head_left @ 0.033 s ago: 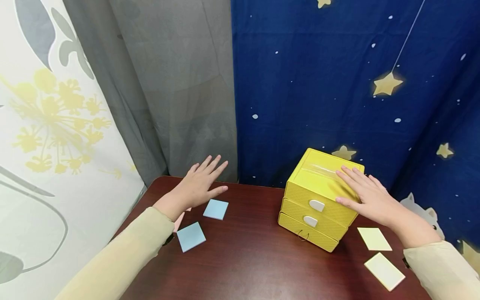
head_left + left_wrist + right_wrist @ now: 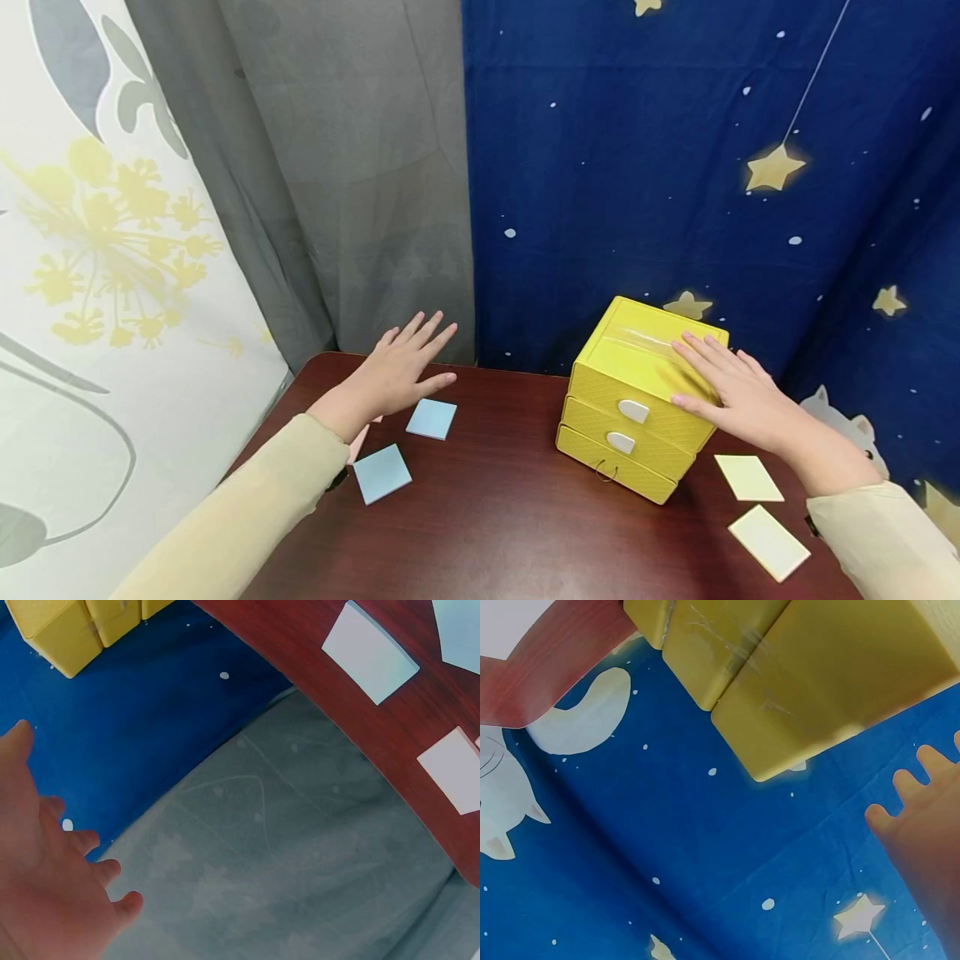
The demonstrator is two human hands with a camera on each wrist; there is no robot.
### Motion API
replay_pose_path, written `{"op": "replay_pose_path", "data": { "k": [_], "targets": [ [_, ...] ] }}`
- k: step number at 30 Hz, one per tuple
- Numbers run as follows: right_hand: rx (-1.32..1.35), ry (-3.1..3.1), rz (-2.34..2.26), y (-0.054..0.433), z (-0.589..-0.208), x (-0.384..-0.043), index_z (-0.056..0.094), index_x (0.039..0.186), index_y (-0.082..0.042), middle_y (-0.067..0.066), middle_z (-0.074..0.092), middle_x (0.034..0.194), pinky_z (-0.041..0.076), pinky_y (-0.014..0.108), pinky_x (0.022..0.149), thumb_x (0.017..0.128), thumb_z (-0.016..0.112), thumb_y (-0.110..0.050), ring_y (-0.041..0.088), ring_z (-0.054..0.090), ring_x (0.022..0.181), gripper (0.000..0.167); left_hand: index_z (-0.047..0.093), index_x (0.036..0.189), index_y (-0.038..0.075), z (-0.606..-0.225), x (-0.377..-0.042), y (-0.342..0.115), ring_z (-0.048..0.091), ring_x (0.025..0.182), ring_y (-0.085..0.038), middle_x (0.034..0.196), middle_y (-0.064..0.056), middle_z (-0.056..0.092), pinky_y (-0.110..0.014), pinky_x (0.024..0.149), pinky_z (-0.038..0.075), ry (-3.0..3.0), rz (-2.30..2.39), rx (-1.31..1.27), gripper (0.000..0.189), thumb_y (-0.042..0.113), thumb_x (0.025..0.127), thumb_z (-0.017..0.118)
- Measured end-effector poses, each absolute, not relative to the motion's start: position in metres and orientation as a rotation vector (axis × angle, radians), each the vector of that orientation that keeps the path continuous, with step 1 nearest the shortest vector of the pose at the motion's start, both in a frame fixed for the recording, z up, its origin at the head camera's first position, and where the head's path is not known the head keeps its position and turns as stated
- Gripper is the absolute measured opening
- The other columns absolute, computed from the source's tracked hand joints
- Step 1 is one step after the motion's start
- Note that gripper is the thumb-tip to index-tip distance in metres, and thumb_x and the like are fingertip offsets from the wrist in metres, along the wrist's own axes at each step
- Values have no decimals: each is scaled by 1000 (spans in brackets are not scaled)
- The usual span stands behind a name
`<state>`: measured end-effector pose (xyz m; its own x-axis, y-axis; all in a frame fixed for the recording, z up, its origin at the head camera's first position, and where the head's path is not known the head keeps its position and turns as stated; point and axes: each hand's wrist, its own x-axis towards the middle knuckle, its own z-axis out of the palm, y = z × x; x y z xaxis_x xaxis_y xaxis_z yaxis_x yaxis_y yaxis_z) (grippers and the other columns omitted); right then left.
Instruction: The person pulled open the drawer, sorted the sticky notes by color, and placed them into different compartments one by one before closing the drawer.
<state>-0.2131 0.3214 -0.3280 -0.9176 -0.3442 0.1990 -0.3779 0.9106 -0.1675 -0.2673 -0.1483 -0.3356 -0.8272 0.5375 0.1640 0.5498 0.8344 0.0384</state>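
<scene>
My left hand (image 2: 392, 369) hovers with its fingers spread, holding nothing, above the left end of the table. Nearest to it are two blue sticky-note pads (image 2: 432, 418), and a pink pad (image 2: 357, 445) lies partly hidden behind the wrist. On the right, my right hand (image 2: 738, 396) is spread out flat, in front of a yellow drawer box (image 2: 637, 400) as the head view sees it. In the right wrist view its fingers (image 2: 911, 786) stand apart from the box's side. The box has three tiers, two white tabs and a thin loop on the lowest front.
Two pale yellow note pads (image 2: 768, 542) lie on the dark red table (image 2: 510, 517) at the right, beside the box. A grey curtain (image 2: 375, 183) and a blue starry curtain (image 2: 600, 167) hang behind the table. White patterned fabric (image 2: 112, 375) hangs at the left.
</scene>
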Motion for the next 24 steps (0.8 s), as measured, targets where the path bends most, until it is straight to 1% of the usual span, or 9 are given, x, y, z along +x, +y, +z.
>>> {"op": "replay_pose_path", "data": {
  "k": [4,9,11,16,20,24],
  "targets": [
    [551,-2911,307,322,-328,-212,18,151,-32,6,17,158,-3,55,115,89,54,-54,30,11,146,75,16,152,26,-335,-267,-146,7,147,-28,160,-3,9,-57,113,15,-2876,-123,-859,71,59,94,39],
    [580,-2906,312,323,-328,-210,18,152,-27,9,17,158,-2,57,114,91,53,-52,32,10,146,75,13,152,28,-336,-267,-143,5,147,-26,160,0,5,-56,114,13,-2895,-132,-848,71,60,94,37],
    [581,-2902,316,323,-328,-209,18,152,-27,9,17,158,-2,57,114,91,53,-52,32,10,146,75,14,153,27,-337,-267,-142,5,147,-26,160,0,6,-56,114,13,-2887,-145,-854,71,60,94,38],
    [551,-2893,347,324,-329,-210,21,151,-30,7,18,158,-1,55,115,90,56,-51,31,13,145,74,16,153,24,-339,-267,-140,8,147,-27,160,-2,8,-56,114,14,-2867,-158,-874,71,59,95,38],
    [566,-2871,355,325,-331,-211,22,151,-27,8,18,158,0,56,114,91,56,-49,35,16,144,72,15,153,26,-339,-266,-136,7,147,-25,160,-1,8,-55,115,13,-2869,-186,-874,71,60,94,37],
    [573,-2842,355,327,-331,-211,20,152,-25,14,18,156,10,64,109,93,54,-46,43,19,140,71,12,153,28,-341,-269,-128,7,147,-24,160,0,7,-55,115,14,-2868,-225,-873,72,62,94,36]
  ]
}}
